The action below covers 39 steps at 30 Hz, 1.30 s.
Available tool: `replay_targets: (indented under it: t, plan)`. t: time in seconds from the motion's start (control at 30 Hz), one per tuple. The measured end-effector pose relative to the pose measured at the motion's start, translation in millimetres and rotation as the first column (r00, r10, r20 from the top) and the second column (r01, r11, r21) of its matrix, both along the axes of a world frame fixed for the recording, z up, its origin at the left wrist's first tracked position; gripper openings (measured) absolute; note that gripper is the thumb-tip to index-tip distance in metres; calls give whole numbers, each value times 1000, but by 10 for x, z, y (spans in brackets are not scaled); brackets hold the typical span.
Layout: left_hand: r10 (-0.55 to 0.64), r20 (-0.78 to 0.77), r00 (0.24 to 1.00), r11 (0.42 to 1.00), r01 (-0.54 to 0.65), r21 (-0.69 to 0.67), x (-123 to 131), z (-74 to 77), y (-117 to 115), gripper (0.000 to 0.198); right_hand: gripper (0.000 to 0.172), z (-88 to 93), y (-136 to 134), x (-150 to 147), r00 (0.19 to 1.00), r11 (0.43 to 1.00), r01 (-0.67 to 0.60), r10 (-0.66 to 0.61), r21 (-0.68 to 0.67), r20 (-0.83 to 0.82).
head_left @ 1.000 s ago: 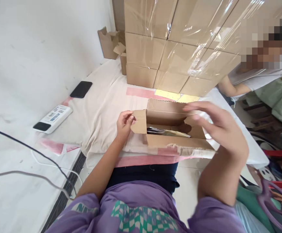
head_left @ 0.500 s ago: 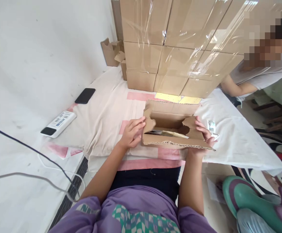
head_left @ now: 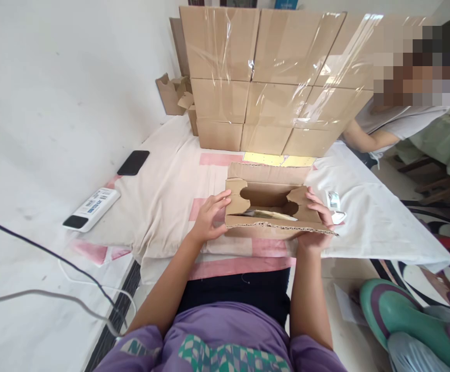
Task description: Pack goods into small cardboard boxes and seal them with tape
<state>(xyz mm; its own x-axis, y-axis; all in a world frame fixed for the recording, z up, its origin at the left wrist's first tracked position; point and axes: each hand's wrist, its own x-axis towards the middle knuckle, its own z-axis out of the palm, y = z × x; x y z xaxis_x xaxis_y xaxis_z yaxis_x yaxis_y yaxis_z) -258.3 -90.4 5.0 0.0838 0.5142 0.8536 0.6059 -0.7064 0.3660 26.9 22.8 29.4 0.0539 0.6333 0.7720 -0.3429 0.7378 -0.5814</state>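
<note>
A small brown cardboard box [head_left: 271, 178] lies on a cloth-covered surface [head_left: 170, 186] in front of me, its top flaps partly folded inward. Something flat and pale shows through the gap between the flaps. My left hand [head_left: 209, 217] grips the box's left end, fingers pressed on the left flap. My right hand [head_left: 317, 217] holds the right end, fingers curled onto the right flap. A small white packet [head_left: 335, 204] lies on the cloth just right of my right hand.
A stack of plastic-wrapped cartons [head_left: 275, 77] stands behind the box. A black phone [head_left: 133, 162] and a white remote [head_left: 91, 208] lie at the left near the wall. Cables [head_left: 46, 289] run at lower left. Another person's arm [head_left: 372, 139] rests at the right. Green and purple items [head_left: 403, 320] sit at lower right.
My right hand came down from above the box and took hold of its right end. My left hand shifted onto the left flap, and both side flaps folded inward.
</note>
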Motion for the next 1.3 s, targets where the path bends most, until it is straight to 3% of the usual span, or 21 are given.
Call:
replay_targets:
  t: [0.8, 1.3]
  plan:
    - [-102, 85, 991, 990, 110, -88, -30, -58, 9, 69, 57, 0, -9, -24, 999, 999, 46, -46, 17, -7]
    - [-96, 77, 992, 993, 101, -59, -22, -17, 6, 70, 55, 1, -24, -46, 997, 996, 65, -67, -53, -39]
